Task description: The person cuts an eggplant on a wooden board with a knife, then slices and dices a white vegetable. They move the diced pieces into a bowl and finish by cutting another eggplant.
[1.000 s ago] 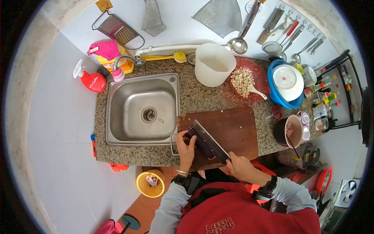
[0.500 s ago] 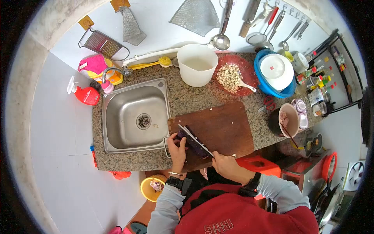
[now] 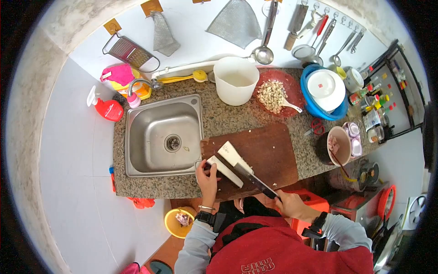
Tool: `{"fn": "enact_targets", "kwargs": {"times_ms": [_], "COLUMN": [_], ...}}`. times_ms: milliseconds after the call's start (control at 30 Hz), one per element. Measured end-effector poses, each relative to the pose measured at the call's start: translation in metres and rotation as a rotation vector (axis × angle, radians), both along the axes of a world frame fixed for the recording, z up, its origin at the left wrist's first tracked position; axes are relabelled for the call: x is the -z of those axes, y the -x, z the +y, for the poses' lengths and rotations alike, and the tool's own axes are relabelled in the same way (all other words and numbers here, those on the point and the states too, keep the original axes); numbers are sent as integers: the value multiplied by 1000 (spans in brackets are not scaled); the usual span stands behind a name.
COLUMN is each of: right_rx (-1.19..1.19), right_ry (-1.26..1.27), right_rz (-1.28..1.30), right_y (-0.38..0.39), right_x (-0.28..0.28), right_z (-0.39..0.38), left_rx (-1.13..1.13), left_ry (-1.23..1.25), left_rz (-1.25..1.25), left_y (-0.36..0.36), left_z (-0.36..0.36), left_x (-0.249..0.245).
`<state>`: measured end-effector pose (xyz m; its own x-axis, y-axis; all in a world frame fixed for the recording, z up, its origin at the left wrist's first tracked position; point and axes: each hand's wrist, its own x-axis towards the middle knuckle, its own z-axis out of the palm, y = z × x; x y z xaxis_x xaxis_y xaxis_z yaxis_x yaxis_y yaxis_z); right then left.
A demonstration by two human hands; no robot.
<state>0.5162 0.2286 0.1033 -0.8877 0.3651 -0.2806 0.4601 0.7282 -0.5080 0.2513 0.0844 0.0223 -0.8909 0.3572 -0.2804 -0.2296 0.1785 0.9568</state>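
From my end I have the left hand [image 3: 208, 181] with thumb and fingers pinching the sink-side end of the nearer pale piece [image 3: 228, 174], while the right hand [image 3: 294, 205] is wrapped around the handle of the knife [image 3: 257, 180], its blade slanting across the lower end of the farther pale piece [image 3: 231, 153]. I see both pieces lying on the wooden board [image 3: 273, 150], just beside each other, and the board sits on the speckled worktop [image 3: 214, 114] beside the sink [image 3: 150, 137], with a red bowl [image 3: 293, 86] of chopped bits [image 3: 270, 96] beyond it.
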Motion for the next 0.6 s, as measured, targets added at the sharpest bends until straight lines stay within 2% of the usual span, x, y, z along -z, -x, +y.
{"fn": "enact_targets", "kwargs": {"times_ms": [333, 367, 500, 600], "right_rx": [111, 110, 56, 42], "right_ry": [110, 110, 119, 93], "right_rz": [59, 59, 93, 112], "right_y": [50, 55, 63, 64], "right_x": [-13, -15, -15, -11], "right_z": [-7, -6, -4, 0], "left_rx": [89, 56, 73, 13], "left_ry": [231, 207, 236, 127], "left_rz": [273, 206, 205, 63], "left_y": [3, 0, 1, -4], "left_z": [17, 20, 17, 15], "left_x": [-1, -6, 0, -8]}}
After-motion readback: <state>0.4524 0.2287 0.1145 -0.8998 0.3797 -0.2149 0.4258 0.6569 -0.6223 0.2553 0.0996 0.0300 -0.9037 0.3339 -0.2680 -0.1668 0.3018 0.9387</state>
